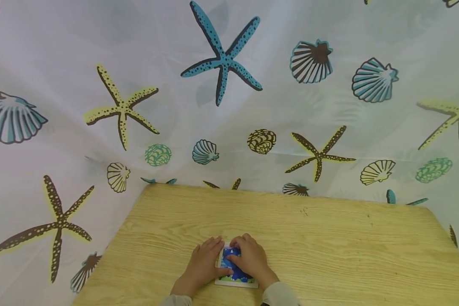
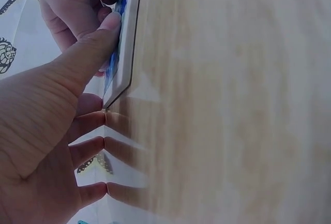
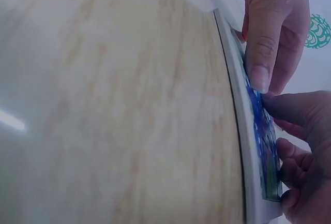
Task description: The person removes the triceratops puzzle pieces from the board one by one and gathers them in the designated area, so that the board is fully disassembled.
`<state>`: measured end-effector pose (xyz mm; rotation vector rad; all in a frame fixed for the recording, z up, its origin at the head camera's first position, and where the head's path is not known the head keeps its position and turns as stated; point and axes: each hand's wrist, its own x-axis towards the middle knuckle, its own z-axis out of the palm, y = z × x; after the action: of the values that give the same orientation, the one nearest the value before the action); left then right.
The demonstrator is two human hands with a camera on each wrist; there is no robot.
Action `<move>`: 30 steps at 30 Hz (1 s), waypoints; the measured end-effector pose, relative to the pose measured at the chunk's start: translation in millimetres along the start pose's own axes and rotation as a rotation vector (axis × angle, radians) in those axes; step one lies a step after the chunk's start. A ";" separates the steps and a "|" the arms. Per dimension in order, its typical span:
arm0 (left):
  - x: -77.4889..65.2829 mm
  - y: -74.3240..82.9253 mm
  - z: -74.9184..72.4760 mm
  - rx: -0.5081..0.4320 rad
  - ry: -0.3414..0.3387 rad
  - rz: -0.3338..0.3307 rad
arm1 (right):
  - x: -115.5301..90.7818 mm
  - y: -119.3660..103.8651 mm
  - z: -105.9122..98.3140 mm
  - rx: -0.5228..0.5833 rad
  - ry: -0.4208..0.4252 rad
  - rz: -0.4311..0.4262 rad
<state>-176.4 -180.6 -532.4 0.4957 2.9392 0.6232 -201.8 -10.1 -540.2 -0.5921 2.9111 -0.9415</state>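
A small flat picture board with a white frame and a blue, cartoon-like picture lies on the wooden table. At its left edge is my left hand, fingers stretched forward and thumb resting on the picture. In the left wrist view several of its fingertips touch the tabletop beside the frame. Over the board's upper right, my right hand bends its fingers onto the picture, thumb pointing inward. In the right wrist view that thumb meets the picture close to the left thumb. I cannot tell whether the right fingers pinch a piece.
The wood-grain table extends around the board, with small reddish marks near its back edge. A white cloth printed with starfish and shells hangs behind the table and along its sides.
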 end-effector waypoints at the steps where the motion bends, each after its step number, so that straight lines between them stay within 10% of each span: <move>1: -0.1 0.5 -0.1 0.002 0.000 0.002 | 0.1 -0.1 -0.4 -0.001 -0.005 0.002; 30: 3.0 -2.6 5.7 -0.026 0.013 -0.014 | 1.5 -3.1 -4.0 0.006 -0.055 0.019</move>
<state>-179.1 -179.7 -538.7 0.4693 2.9404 0.6644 -202.7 -10.7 -535.0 -0.5799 2.8596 -0.9160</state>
